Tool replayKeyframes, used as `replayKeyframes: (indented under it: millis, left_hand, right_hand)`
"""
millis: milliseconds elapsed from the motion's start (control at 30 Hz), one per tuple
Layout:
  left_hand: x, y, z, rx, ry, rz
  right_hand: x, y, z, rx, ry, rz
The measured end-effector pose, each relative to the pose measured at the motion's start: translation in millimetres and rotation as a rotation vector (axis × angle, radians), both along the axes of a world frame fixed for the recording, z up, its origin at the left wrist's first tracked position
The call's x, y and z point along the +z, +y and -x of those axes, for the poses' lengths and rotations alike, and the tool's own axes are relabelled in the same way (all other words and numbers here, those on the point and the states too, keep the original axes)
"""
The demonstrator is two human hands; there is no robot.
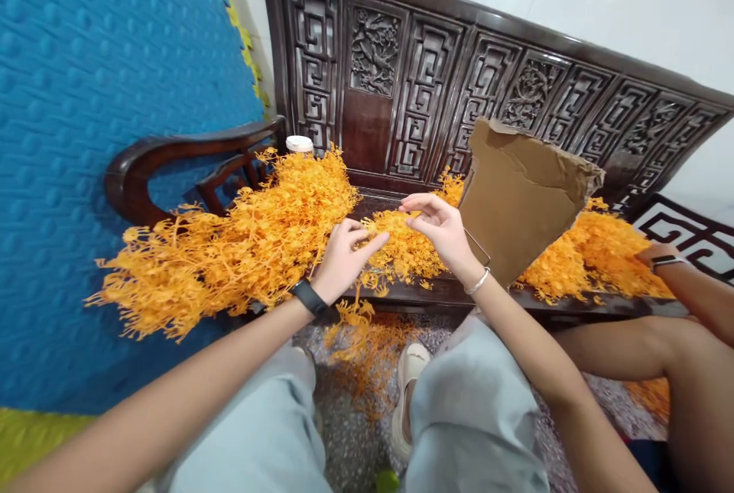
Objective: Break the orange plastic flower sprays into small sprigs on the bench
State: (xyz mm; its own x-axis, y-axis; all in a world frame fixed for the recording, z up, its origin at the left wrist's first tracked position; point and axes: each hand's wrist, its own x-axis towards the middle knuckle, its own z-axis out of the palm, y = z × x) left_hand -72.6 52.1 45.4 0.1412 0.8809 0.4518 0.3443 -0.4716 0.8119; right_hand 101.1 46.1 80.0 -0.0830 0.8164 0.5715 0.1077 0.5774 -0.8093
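Observation:
Above a loose heap of orange plastic flower sprigs point(404, 248), my left hand point(347, 252) has its thumb stretched out, apart from the bent fingers. Nothing clearly shows in its grip, though orange strands lie right behind it. My right hand point(439, 229) hovers slightly higher, thumb and fingers apart, with no held thing visible. A large bunch of orange sprigs point(246, 241) lies left of my left hand, partly over the bench's armrest. One orange sprig point(358, 313) hangs at the bench's front edge, below my left wrist.
A torn cardboard piece point(516, 202) stands upright on the dark wooden bench point(418, 292), right of my right hand. Another person's hand point(654, 254) touches an orange pile point(608, 252). A white-lidded container point(299, 144) stands behind the bunch. Orange bits point(370, 371) litter the floor.

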Motion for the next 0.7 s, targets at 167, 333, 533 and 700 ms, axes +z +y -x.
replayKeyframes:
  millis: [167, 333, 533, 700]
  left_hand:
    - [-1.5, 8.4, -6.3, -0.145, -0.164, 0.014]
    - [7.4, 3.5, -7.1, -0.284, -0.183, 0.058]
    - [-2.9, 14.5, -5.0, -0.215, -0.172, 0.055]
    - [-7.4, 21.1, 0.2, -0.15, -0.106, -0.02]
  right_hand:
    - [-8.8, 11.4, -4.1, -0.018, -0.072, 0.048]
    - [-13.9, 17.4, -5.7, 0.048, -0.061, 0.108]
    - [-13.0, 21.7, -3.5, 0.142, -0.101, 0.136]
    - [-19.4, 29.8, 1.1, 0.18, -0.163, 0.214]
